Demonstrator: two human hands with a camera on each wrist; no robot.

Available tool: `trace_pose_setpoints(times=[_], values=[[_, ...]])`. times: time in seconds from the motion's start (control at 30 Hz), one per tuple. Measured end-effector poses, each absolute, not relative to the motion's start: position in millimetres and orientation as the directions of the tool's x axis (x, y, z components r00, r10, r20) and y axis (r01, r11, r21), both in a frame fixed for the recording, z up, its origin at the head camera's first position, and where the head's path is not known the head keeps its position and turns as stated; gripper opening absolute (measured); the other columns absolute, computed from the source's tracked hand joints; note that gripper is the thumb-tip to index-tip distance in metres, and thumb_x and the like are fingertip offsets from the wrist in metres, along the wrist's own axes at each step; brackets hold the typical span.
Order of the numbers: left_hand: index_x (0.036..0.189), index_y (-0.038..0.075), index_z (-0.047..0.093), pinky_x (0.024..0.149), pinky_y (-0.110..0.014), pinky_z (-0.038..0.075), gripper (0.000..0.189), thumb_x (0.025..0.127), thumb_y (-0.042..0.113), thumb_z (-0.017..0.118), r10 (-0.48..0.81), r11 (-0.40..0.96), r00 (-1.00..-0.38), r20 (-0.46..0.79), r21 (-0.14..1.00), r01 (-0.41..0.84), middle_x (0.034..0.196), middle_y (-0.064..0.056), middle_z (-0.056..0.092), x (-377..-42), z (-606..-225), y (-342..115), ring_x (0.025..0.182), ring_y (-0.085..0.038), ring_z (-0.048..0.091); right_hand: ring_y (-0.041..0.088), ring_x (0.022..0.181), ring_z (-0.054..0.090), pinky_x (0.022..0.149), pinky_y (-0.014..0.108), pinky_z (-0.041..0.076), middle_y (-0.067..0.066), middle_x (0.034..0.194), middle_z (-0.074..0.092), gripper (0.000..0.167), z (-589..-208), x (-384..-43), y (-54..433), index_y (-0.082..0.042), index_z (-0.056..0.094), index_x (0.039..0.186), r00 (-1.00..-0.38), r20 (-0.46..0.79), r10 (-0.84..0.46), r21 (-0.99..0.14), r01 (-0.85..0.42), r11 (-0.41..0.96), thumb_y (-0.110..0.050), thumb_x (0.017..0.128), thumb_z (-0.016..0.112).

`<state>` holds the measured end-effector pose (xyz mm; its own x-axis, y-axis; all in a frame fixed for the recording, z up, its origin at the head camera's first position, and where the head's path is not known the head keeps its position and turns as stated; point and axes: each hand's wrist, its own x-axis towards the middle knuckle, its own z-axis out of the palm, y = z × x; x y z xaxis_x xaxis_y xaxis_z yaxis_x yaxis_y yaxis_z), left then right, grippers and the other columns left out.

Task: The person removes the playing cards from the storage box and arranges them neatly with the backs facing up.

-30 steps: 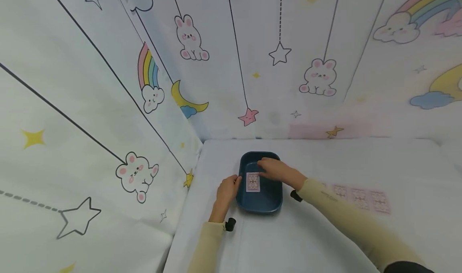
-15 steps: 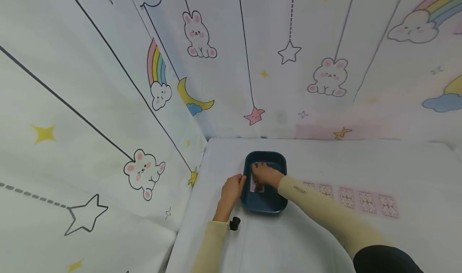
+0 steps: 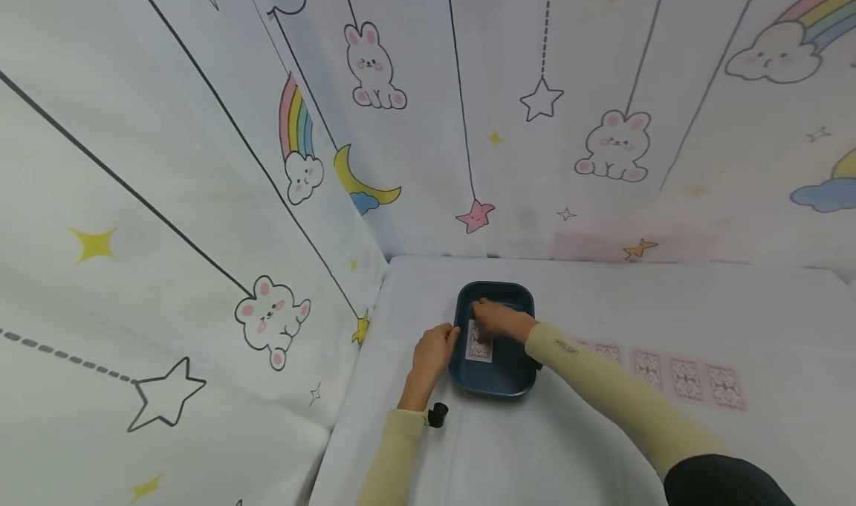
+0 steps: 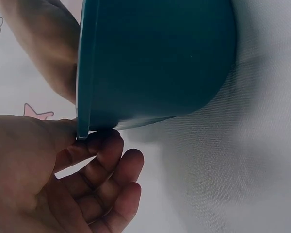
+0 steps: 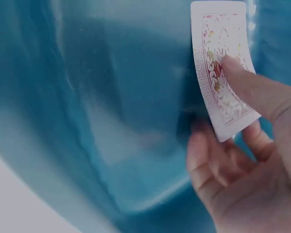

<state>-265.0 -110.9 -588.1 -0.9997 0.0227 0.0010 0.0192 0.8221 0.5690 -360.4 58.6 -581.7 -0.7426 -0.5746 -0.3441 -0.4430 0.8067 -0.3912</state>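
Note:
A dark blue, deep rectangular tub (image 3: 495,381) stands on the white table. At its left side my left hand (image 3: 433,350) pinches the rim; in the left wrist view the thumb lies inside the tub's lip (image 4: 150,58) and curled fingers are beneath it. My right hand (image 3: 500,320) reaches inside the tub and holds a pink-patterned playing card (image 3: 479,350) face down. The right wrist view shows the thumb pressed on the back of the card (image 5: 211,63), which bends, with the other fingers curled by its lower edge.
Several more face-down playing cards (image 3: 727,387) lie in a row to the tub's right, partly behind the right sleeve (image 3: 602,387). Behind the table rises a wall covering (image 3: 428,157) printed with bunnies and stars; another covers the left side.
My right hand has come from beside the card to over it, its thumb now on the card's back. My left hand keeps its hold on the rim. The head view has shifted slightly.

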Motion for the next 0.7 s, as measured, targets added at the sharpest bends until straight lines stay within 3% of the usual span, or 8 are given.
trace_pose_setpoints(times=[0.1, 0.23, 0.57, 0.7], values=[[0.071, 0.014, 0.049, 0.049, -0.025, 0.029, 0.039, 0.105, 0.031, 0.053, 0.02, 0.82, -1.0, -0.01, 0.572, 0.011, 0.06, 0.003, 0.04, -268, -589, -111, 0.052, -0.011, 0.038, 0.021, 0.09, 0.062, 0.079, 0.036, 0.052, 0.011, 0.106, 0.063, 0.036, -577, -367, 72, -0.003, 0.056, 0.118, -0.721, -0.332, -0.608, -0.526, -0.393, 0.754, -0.016, 0.09, 0.075], [0.072, 0.013, 0.051, 0.051, -0.024, 0.03, 0.038, 0.105, 0.032, 0.052, 0.018, 0.827, -1.0, -0.017, 0.562, 0.006, 0.061, 0.003, 0.04, -272, -590, -114, 0.053, -0.011, 0.039, 0.015, 0.08, 0.06, 0.07, 0.029, 0.051, 0.006, 0.097, 0.063, 0.021, -564, -372, 94, -0.005, 0.06, 0.112, -0.695, -0.333, -0.637, -0.672, -0.298, 0.678, -0.012, 0.095, 0.068], [0.071, 0.011, 0.051, 0.051, -0.026, 0.03, 0.038, 0.105, 0.028, 0.053, 0.015, 0.812, -1.0, -0.008, 0.583, 0.007, 0.06, 0.0, 0.041, -275, -590, -122, 0.053, -0.014, 0.04, 0.019, 0.086, 0.059, 0.077, 0.037, 0.055, 0.012, 0.104, 0.059, 0.029, -531, -362, 184, -0.001, 0.056, 0.12, -0.622, -0.403, -0.672, -0.79, -0.135, 0.599, -0.017, 0.098, 0.064], [0.072, 0.011, 0.05, 0.052, -0.026, 0.03, 0.038, 0.106, 0.029, 0.052, 0.007, 0.813, -1.0, 0.005, 0.582, 0.008, 0.061, 0.0, 0.04, -280, -589, -128, 0.054, -0.014, 0.039, 0.02, 0.096, 0.062, 0.086, 0.041, 0.055, 0.027, 0.124, 0.056, 0.052, -529, -351, 237, 0.008, 0.046, 0.137, -0.63, -0.446, -0.636, -0.782, -0.072, 0.619, -0.02, 0.098, 0.065]])
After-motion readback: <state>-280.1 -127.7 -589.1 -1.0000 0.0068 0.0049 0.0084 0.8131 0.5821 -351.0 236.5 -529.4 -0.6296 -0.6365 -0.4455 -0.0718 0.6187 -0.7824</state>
